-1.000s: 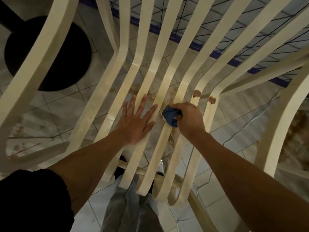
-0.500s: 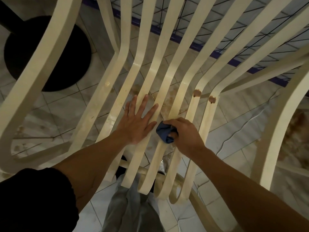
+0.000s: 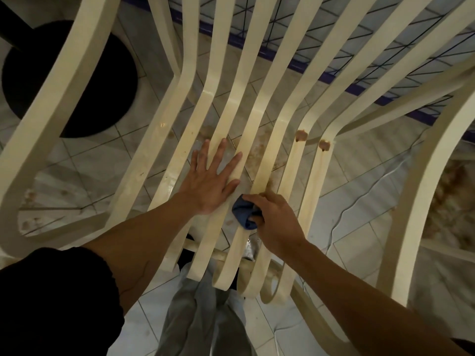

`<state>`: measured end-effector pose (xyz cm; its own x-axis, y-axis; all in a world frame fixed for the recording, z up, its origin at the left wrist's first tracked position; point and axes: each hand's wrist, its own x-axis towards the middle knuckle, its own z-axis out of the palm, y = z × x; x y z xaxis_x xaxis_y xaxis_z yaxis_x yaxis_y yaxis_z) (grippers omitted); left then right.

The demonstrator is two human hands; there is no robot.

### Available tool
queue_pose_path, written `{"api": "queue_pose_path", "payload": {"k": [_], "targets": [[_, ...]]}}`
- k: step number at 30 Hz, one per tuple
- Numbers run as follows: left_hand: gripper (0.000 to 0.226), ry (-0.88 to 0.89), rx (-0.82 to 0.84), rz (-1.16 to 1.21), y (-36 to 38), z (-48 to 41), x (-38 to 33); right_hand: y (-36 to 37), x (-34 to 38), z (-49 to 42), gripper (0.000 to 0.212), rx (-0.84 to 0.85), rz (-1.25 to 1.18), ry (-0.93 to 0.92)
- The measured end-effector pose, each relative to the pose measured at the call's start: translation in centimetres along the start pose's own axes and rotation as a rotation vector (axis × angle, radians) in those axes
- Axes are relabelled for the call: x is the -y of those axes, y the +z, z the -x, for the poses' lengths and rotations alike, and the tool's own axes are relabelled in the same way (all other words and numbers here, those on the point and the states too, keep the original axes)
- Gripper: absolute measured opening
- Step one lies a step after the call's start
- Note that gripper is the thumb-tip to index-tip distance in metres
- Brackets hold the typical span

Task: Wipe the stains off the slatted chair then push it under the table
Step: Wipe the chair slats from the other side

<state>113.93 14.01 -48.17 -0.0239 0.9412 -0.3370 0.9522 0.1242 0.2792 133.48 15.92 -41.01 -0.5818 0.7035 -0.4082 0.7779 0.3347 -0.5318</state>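
Slatted chair (image 3: 257, 111): fills most of the frame, running from the lower centre up to the top edge, with both my hands on its seat.
Right hand (image 3: 276, 222): my fingers are curled round a bunched blue cloth (image 3: 244, 211), pressing it onto a slat just below frame centre.
Left hand (image 3: 210, 181): lies flat and palm down, fingers straight and spread across the slats just left of the cloth.
Materials: the slats are hard, smooth and cream with a faint sheen; the cloth is soft and crumpled.
Shapes: the slats are long and narrow, kinked where seat meets back and curled over at the front edge.
Long axis: bottom to top of the frame, front edge nearest my legs, back fanning toward the top.
Counts: one cloth; two brown blobs (image 3: 301, 136) at the slat bends right of centre; I cannot count the slats surely.
Around: pale tiled floor (image 3: 359, 201) with brownish marks, black round base (image 3: 77, 80) at upper left, grey trousers (image 3: 205, 317) at bottom centre.
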Motion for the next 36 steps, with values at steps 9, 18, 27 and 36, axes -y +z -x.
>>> {"api": "queue_pose_path", "payload": {"k": [9,18,27,36], "targets": [[0.064,-0.008,-0.006,-0.017,-0.1,0.0,-0.1,-1.0,0.0,-2.3,0.049,-0.122,0.025,0.110],[0.064,-0.010,0.014,0.005,-0.1,0.1,-0.1,0.6,0.3,1.6,0.049,0.003,-0.007,0.011],[0.064,-0.014,0.051,-0.026,-0.8,0.2,-0.3,0.0,1.5,0.6,0.045,-0.120,-0.042,0.171],[0.030,-0.207,-0.256,0.749,-4.0,4.0,-2.7,-1.0,2.3,2.2,0.028,-0.275,-0.615,0.474]]}}
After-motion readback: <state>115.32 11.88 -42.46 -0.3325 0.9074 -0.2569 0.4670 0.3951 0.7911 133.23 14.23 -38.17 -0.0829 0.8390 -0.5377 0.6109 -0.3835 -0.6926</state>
